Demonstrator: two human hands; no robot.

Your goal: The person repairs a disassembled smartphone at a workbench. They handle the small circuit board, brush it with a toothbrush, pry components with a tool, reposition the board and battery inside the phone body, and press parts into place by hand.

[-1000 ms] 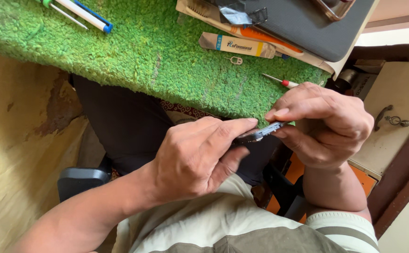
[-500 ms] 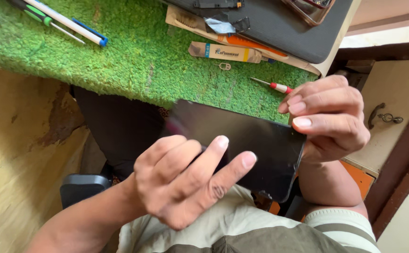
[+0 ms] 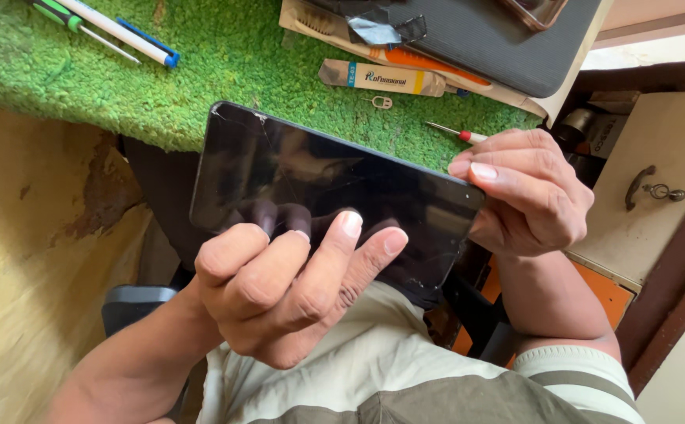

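Two bare hands hold one flat black rectangular tablet with a cracked glass screen [image 3: 334, 192] at the centre of the frame, screen side up toward the camera, above the lap and just in front of the edge of the green shaggy mat [image 3: 224, 71]. Left hand [image 3: 287, 290], lower centre: fingers half-curled under and against the near long edge, fingertips resting on the glass; a loose supporting hold, not a clamp. Right hand [image 3: 527, 192], centre right: fingers wrapped closed over the right short edge, firm pinch on the tablet. Cracks show at the upper left corner of the glass and run across the panel; screen is dark. Panel looks seated in its frame, no gap or lifted edge visible, no tool in either hand. Judgement: device only in hand for inspection or handling, no opening visibly begun. On the mat, untouched: small red-handled screwdriver [image 3: 456, 133] just beyond the right fingertips, white and blue pen [image 3: 126, 38] at upper left, tan flat tube [image 3: 381, 78] at upper centre, dark grey ribbed pad [image 3: 499, 43] at upper right.
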